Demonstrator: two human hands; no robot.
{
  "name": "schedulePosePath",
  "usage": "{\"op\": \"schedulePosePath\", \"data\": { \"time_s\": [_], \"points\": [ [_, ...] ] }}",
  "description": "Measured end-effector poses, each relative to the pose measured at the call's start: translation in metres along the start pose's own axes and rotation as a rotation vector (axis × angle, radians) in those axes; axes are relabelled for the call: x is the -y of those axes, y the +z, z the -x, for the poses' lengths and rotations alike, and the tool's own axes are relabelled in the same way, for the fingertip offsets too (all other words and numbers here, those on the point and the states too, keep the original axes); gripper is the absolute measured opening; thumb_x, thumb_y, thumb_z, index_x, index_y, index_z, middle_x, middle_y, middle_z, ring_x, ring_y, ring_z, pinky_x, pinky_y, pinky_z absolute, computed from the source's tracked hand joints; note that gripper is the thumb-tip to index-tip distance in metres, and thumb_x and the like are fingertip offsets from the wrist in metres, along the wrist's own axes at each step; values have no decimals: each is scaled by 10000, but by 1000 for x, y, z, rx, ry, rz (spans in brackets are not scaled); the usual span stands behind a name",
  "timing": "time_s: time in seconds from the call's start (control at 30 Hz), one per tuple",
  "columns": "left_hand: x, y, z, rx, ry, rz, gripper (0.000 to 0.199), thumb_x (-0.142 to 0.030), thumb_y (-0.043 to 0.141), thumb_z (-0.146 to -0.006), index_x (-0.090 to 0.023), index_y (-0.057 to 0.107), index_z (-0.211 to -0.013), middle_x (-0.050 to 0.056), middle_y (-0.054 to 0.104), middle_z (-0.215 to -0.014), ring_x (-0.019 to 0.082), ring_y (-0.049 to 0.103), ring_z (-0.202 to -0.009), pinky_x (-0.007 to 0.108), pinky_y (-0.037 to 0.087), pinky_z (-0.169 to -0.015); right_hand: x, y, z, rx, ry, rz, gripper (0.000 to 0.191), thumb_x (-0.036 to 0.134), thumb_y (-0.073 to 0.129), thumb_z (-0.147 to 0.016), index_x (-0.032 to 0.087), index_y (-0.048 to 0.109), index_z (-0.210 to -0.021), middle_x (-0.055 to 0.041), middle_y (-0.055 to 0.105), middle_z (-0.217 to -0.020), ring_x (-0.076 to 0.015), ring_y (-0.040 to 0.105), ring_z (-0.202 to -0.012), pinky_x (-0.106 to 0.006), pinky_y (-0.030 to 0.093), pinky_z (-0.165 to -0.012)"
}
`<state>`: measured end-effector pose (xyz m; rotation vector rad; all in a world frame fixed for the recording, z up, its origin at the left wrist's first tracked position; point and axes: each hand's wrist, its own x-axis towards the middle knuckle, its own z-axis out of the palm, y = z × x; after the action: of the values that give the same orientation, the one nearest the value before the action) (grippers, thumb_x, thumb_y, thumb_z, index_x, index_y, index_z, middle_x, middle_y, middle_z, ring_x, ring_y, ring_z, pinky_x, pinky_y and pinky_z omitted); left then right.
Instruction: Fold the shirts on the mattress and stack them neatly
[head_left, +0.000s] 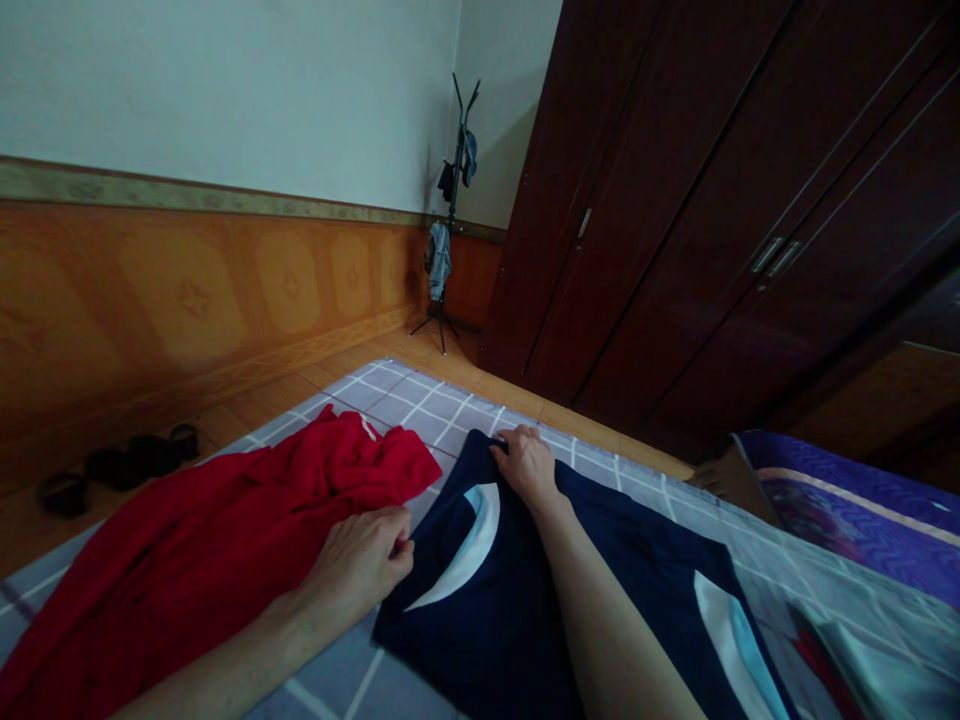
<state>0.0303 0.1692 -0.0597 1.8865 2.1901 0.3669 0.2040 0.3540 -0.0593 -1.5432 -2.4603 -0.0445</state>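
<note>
A navy garment [517,590] with white and light-blue curved panels lies spread on the bed in front of me. My left hand [367,555] is closed at the garment's left edge, thumb against curled fingers, pinching the cloth there. At the far edge, my right hand [529,462] has its fingers bent over the navy cloth and grips it. My right forearm crosses above the garment and hides part of it. Just left of it is a crumpled red garment [247,530], partly covered by my left forearm.
The bed [420,395] has a grey-blue checked sheet. More folded cloth [847,650] lies at the right, with a purple patterned bundle [847,490] beyond. Dark shoes [142,458] are on the floor at left. A coat stand [452,200] and dark wardrobe [675,200] stand behind.
</note>
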Motion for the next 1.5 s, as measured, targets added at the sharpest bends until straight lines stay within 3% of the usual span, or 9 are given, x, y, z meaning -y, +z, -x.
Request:
{"op": "schedulePosePath", "data": {
  "time_s": [0.1, 0.23, 0.4, 0.53, 0.73, 0.9, 1.07, 1.27, 1.5],
  "points": [
    [-3, 1, 1, -26, 7, 43, 74, -228, 504, -843, -214, 576, -840, -12, 658, -804, 157, 634, -732, 240, 388, -628, 4, -1, 0, 11, -18, -4, 304, 356, 520, -892, 218, 612, -1147, -98, 585, -1085, -245, 486, -1085, -313, 401, -837],
    [-9, 6, 1, -69, 42, 81, 190, -294, 531, -865, -234, 570, -1040, 11, 642, -962, 165, 635, -860, 241, 436, -708, 13, 0, 1, 33, -93, -23, 361, 390, 530, -885, 232, 568, -1207, -88, 580, -1134, -240, 462, -1115, -330, 374, -894],
    [-9, 13, 0, -84, 153, 35, 182, -217, 476, -891, -233, 578, -1040, 29, 618, -1026, 182, 615, -919, 270, 454, -773, 22, 1, -3, 56, -112, -35, 363, 346, 545, -864, 198, 583, -1193, -107, 588, -1141, -252, 470, -1110, -360, 362, -919],
    [-7, 15, -2, -68, 178, 41, 212, -210, 471, -894, -226, 563, -1084, 35, 606, -1052, 192, 620, -920, 294, 466, -783, 25, 0, -21, 92, -78, -62, 338, 359, 571, -824, 198, 644, -1112, -106, 605, -1119, -244, 507, -1080, -313, 406, -848],
    [-8, 12, -2, -54, 192, 50, 208, -210, 489, -886, -226, 563, -1079, 31, 599, -1036, 199, 623, -918, 298, 470, -773, 37, 4, -41, 104, 40, -94, 260, 242, 480, -845, 164, 700, -959, -108, 672, -960, -225, 599, -944, -284, 437, -749],
    [-5, 8, 4, -111, 178, 145, 189, -186, 524, -865, -226, 579, -1041, 26, 610, -1024, 177, 620, -890, 271, 462, -761, 25, -13, -22, 17, 28, -121, 344, 293, 453, -886, 130, 637, -1126, -136, 610, -1156, -249, 508, -1134, -305, 404, -873],
    [-9, 8, 14, -219, 253, 325, 126, -119, 529, -844, -209, 601, -897, 7, 638, -899, 155, 601, -864, 252, 432, -773, -3, -29, 17, 121, -114, -180, 222, 254, 525, -843, 190, 719, -930, -65, 674, -980, -202, 590, -958, -269, 420, -823],
    [-18, 8, 22, -55, 203, 373, 57, -188, 579, -827, -201, 617, -866, -9, 645, -778, 141, 594, -715, 245, 396, -655, 3, -16, 50, 131, -256, -273, 251, 213, 541, -831, 169, 688, -1029, -92, 617, -1089, -226, 523, -1033, -311, 395, -893],
    [-19, 4, 24, 14, 213, 309, 135, -340, 606, -820, -207, 628, -825, -4, 619, -735, 162, 569, -719, 270, 382, -661, 1, -18, 49, 117, -233, -465, 100, 192, 551, -799, 163, 645, -780, -83, 626, -908, -210, 542, -903, -326, 406, -815]
  ]
}}
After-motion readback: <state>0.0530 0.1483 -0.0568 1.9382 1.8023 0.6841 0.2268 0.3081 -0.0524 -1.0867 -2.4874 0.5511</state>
